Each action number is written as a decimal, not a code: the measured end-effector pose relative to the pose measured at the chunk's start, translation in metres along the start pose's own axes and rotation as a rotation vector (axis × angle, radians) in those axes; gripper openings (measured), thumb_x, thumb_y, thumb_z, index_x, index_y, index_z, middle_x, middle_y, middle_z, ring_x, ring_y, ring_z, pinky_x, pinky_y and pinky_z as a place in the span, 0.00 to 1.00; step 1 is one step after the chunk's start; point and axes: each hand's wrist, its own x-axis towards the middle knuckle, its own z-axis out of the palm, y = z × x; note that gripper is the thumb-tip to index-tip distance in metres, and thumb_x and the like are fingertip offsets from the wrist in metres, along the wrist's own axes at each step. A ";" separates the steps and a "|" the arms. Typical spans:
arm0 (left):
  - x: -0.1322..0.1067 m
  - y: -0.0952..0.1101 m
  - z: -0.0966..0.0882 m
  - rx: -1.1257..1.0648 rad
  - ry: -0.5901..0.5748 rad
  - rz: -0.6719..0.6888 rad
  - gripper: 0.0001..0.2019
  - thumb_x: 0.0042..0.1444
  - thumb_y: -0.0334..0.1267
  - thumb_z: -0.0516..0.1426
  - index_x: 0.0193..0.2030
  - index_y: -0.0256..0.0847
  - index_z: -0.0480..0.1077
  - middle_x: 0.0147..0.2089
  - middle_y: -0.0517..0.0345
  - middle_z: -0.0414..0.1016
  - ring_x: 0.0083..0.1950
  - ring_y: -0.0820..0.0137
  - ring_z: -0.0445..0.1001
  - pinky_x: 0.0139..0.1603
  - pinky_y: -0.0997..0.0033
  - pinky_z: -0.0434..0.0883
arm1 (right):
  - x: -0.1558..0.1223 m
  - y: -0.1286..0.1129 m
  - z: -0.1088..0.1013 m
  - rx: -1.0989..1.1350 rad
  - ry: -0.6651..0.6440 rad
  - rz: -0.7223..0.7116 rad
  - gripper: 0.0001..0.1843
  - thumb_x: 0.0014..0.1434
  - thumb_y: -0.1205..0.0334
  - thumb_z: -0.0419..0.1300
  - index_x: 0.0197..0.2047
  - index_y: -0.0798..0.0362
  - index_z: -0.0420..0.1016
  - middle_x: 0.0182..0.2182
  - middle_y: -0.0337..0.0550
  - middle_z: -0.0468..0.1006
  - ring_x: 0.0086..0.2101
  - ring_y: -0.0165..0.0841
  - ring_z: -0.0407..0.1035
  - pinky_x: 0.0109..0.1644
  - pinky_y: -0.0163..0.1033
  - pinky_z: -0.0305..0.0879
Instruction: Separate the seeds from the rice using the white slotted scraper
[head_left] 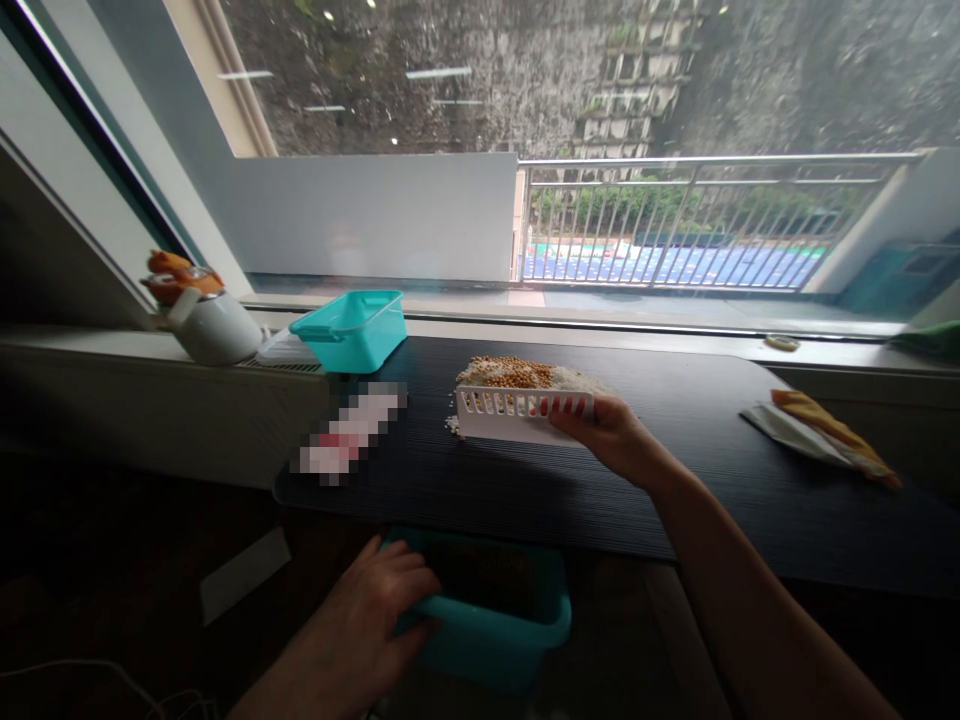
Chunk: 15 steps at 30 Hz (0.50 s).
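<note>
My right hand (604, 432) grips the right end of a white plastic basket (510, 425) with a slotted side, over the dark table. A heap of yellow-brown beans (517, 373) and white grains (574, 380) shows above its top edge; whether the heap is inside or behind it, I cannot tell. A few loose white grains (452, 425) lie at its left end. Below the table's front edge, my left hand (390, 590) is closed around the left rim of a teal plastic bin (499, 625). The inside of that bin is dark, its contents unclear.
A second teal bin (356, 330) stands at the table's back left, near a white pot (216, 325) on the sill. A blurred pink and white item (349, 440) lies on the left. At the right rests a yellow and white packet (821, 435). The window (375, 220) runs behind.
</note>
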 end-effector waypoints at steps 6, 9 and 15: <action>0.000 -0.001 0.002 -0.020 0.024 0.007 0.06 0.53 0.29 0.57 0.34 0.43 0.73 0.38 0.62 0.77 0.47 0.64 0.71 0.56 0.60 0.56 | 0.001 0.000 0.004 -0.012 0.019 -0.001 0.18 0.53 0.44 0.64 0.35 0.49 0.82 0.33 0.42 0.82 0.37 0.39 0.75 0.43 0.44 0.72; -0.002 0.000 0.001 -0.012 0.023 0.011 0.07 0.53 0.28 0.56 0.34 0.44 0.74 0.37 0.61 0.76 0.46 0.65 0.71 0.57 0.60 0.57 | 0.005 0.001 0.009 -0.020 -0.001 -0.003 0.15 0.55 0.47 0.63 0.35 0.49 0.82 0.33 0.42 0.82 0.36 0.39 0.75 0.42 0.43 0.72; -0.001 -0.001 0.000 -0.007 0.022 0.025 0.05 0.53 0.29 0.57 0.32 0.43 0.72 0.37 0.62 0.76 0.45 0.65 0.72 0.54 0.62 0.58 | -0.001 -0.004 0.003 0.009 -0.018 -0.006 0.15 0.52 0.46 0.65 0.36 0.48 0.83 0.34 0.41 0.83 0.37 0.39 0.76 0.44 0.45 0.73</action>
